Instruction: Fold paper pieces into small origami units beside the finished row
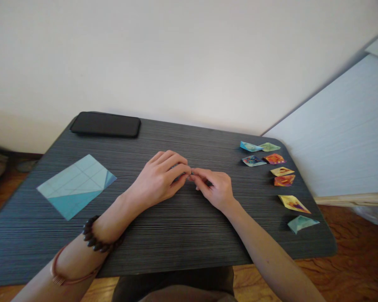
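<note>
Over the middle of the table, my left hand (162,178) and my right hand (216,188) meet at the fingertips. Both are closed in a pinch on a small piece of paper (192,171), of which only a bluish sliver shows between the fingers. The rest of it is hidden behind them. A dark bead bracelet and a thin reddish band circle my left wrist and forearm. To the left of that hand lies a flat, light blue and teal sheet of paper (78,184) with crease-like lines across it.
Several small folded papers (283,180) in blue, green, orange and yellow lie along the right side of the dark table (189,239). A black flat case (105,124) rests at the back left. Behind stands a white wall (176,58); a pale panel (349,126) is on the right.
</note>
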Demonstrator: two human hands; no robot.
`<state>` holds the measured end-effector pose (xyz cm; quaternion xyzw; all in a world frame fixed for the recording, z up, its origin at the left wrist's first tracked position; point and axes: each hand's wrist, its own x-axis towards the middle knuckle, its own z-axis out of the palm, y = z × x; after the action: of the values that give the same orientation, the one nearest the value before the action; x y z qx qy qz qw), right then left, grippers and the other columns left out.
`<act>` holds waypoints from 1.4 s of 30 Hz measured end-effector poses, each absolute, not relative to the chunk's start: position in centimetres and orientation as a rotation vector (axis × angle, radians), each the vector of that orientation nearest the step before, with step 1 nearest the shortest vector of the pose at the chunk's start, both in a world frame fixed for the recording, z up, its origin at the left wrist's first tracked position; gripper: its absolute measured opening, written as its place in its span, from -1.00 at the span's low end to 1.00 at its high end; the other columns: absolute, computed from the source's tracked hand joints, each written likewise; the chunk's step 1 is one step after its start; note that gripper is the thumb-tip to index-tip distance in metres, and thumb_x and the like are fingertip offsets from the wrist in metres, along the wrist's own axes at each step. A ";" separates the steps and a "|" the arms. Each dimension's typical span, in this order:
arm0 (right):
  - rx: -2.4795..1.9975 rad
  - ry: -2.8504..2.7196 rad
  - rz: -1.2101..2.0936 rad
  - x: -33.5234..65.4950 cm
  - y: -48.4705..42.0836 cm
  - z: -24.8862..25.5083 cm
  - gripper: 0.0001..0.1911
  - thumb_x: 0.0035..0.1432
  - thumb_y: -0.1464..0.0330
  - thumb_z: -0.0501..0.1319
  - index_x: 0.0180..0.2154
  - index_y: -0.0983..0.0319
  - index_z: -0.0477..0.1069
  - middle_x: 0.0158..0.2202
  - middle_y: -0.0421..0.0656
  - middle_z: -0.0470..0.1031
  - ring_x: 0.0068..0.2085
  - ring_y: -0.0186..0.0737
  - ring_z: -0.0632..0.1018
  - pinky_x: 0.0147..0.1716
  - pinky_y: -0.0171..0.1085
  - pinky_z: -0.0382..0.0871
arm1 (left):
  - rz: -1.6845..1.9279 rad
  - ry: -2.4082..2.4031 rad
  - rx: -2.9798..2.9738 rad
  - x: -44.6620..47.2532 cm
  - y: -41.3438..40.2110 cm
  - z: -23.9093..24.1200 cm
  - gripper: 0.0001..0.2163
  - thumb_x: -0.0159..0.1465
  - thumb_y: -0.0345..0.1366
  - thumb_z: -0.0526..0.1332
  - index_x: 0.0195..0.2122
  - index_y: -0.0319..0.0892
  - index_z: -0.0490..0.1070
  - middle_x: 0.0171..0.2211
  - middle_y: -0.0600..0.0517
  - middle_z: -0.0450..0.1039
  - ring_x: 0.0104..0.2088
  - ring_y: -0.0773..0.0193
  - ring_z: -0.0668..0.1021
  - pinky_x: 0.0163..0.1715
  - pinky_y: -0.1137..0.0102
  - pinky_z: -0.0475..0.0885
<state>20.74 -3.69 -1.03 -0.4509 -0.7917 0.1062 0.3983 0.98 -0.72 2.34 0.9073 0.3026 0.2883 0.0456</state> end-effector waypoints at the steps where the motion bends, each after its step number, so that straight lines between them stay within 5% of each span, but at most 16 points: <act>1: -1.151 -2.000 0.268 20.7 -3.7 -1.0 -0.81 0.22 0.29 0.16 -0.19 0.18 0.49 -0.52 -0.27 0.58 -0.59 -0.39 0.53 -0.52 -0.40 0.37 | 0.878 0.923 2.750 1.0 -0.7 2.3 -0.89 0.29 -0.36 0.10 -0.27 -0.16 0.41 -0.21 -0.02 0.47 -0.18 0.21 0.47 -0.16 0.28 0.34; 7: -1.153 -1.964 0.216 20.7 -3.8 -1.0 -0.83 0.21 0.28 0.17 -0.22 0.14 0.50 -0.52 -0.28 0.58 -0.57 -0.38 0.55 -0.50 -0.40 0.41 | 0.911 0.906 2.549 1.0 -0.6 1.8 -0.91 0.29 -0.36 0.10 -0.24 -0.16 0.38 -0.24 0.00 0.52 -0.21 0.24 0.51 -0.13 0.29 0.37; 24: -1.066 -1.929 0.427 20.5 -4.1 -0.3 -0.87 0.18 0.33 0.18 -0.26 0.17 0.49 -0.46 -0.23 0.58 -0.49 -0.36 0.55 -0.41 -0.36 0.42 | 0.688 1.158 1.943 1.1 -1.3 3.4 -0.90 0.16 -0.26 0.23 -0.43 -0.12 0.52 -0.50 0.16 0.54 -0.48 0.31 0.53 -0.48 0.47 0.38; 31: -1.085 -1.719 0.995 20.6 -3.8 -0.7 -0.76 0.24 0.27 0.09 -0.39 0.24 0.41 -0.54 -0.23 0.48 -0.58 -0.42 0.45 -0.51 -0.39 0.34 | 0.800 1.035 2.246 1.5 -1.6 2.6 -0.93 0.17 -0.38 0.19 -0.38 -0.15 0.48 -0.41 0.10 0.51 -0.37 0.32 0.49 -0.30 0.43 0.36; 42: -1.107 -1.844 0.877 20.6 -3.8 -0.8 -0.87 0.22 0.31 0.15 -0.33 0.22 0.39 -0.48 -0.24 0.52 -0.57 -0.44 0.47 -0.50 -0.42 0.37 | 0.651 1.139 1.993 1.4 -1.2 2.4 -0.86 0.20 -0.23 0.18 -0.37 -0.11 0.51 -0.40 0.14 0.54 -0.38 0.33 0.52 -0.32 0.46 0.35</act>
<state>20.60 -3.76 -0.75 -0.4372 -0.7283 0.3462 0.3982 1.38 -1.22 2.44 0.7763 0.4439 0.2535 0.3689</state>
